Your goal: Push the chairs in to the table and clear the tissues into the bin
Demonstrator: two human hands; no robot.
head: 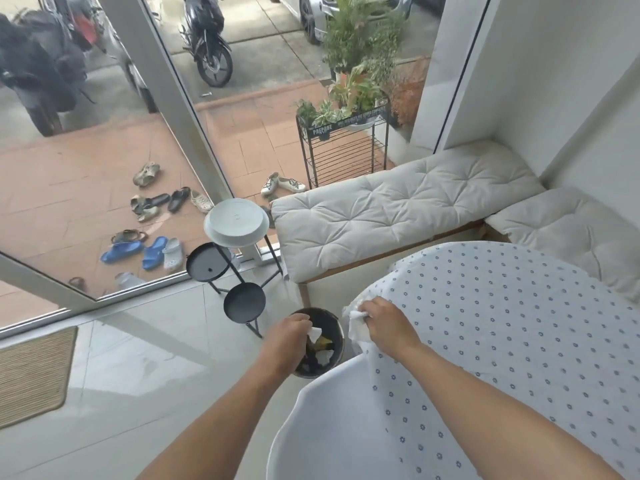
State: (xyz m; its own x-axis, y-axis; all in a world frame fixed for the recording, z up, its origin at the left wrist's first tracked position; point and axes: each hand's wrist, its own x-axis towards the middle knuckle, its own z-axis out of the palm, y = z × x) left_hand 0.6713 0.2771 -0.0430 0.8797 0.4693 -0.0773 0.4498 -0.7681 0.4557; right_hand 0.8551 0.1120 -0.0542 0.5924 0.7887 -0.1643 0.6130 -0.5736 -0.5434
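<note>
Left hand [289, 336] pinches a crumpled white tissue [314, 332] over the round black bin [337, 332]; right hand [386, 327], at three o'clock, grips another white tissue [356, 315] off the dotted-cloth desk [519, 341]. Release apparently follows.

Two hands [285, 341], two tissues [355, 315], perhaps more.

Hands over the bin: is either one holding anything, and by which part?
Left hand pinches a white tissue by its top edge above the bin. Right hand grips another crumpled tissue at the table's edge.
</note>
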